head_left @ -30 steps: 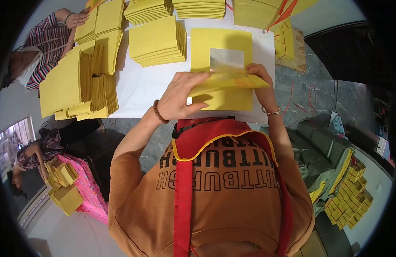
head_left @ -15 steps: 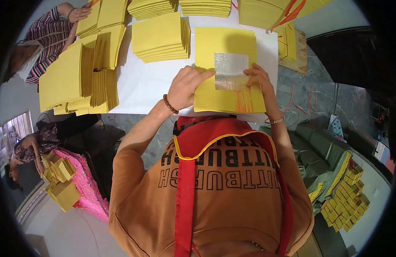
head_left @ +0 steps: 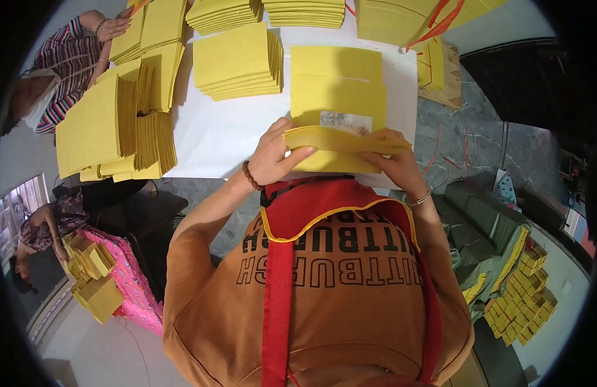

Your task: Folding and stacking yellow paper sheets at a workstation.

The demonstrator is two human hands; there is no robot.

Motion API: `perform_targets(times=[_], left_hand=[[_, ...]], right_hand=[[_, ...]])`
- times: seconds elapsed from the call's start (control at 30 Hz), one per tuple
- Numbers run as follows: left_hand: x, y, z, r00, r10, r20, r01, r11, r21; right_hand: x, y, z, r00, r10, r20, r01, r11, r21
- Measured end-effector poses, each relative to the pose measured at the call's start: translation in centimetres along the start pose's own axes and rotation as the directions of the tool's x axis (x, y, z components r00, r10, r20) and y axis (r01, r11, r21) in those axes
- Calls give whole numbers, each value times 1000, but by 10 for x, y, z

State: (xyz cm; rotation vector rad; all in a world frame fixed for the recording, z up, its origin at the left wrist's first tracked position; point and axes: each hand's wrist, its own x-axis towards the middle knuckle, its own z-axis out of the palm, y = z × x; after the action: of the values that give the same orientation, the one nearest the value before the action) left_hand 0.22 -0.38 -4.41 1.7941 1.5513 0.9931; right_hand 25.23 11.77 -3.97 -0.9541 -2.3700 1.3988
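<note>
My left hand point(head_left: 273, 155) and my right hand point(head_left: 396, 162) pinch the two ends of a yellow paper sheet point(head_left: 331, 137), thumbs on the near side. The sheet's edge is lifted and bowed above more yellow paper point(head_left: 337, 93) lying flat on the table. Behind the raised edge, part of a silver foil square point(head_left: 345, 120) shows; the sheet hides the rest. A crease line runs across the far part of the flat paper.
Neat yellow paper stacks point(head_left: 234, 64) stand on the white-covered table point(head_left: 195, 142), mostly left and far. A red strap point(head_left: 440, 26) lies at the far right. One person point(head_left: 72, 71) sits across the left corner; another handles yellow paper at lower left. Bundles point(head_left: 521, 297) lie at right.
Both hands have moved off the flat foil square to the paper's near edge and closed on it. That edge is now raised, covering part of the foil.
</note>
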Motion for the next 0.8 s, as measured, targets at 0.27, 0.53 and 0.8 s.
perform_targets(times=[0.27,0.53,0.8], left_hand=[[6,-9,0,990,130,58,-127,990,-57],[15,3,2,941,-334,56,332,880,-340],[34,2,4,929,-357,-100,364,930,58]], right_hand=[[4,-10,1,973,-222,-66,228,969,95],[6,-13,0,963,239,128,-270,816,511],[20,-29,18,901,275,-336,-54,839,541]])
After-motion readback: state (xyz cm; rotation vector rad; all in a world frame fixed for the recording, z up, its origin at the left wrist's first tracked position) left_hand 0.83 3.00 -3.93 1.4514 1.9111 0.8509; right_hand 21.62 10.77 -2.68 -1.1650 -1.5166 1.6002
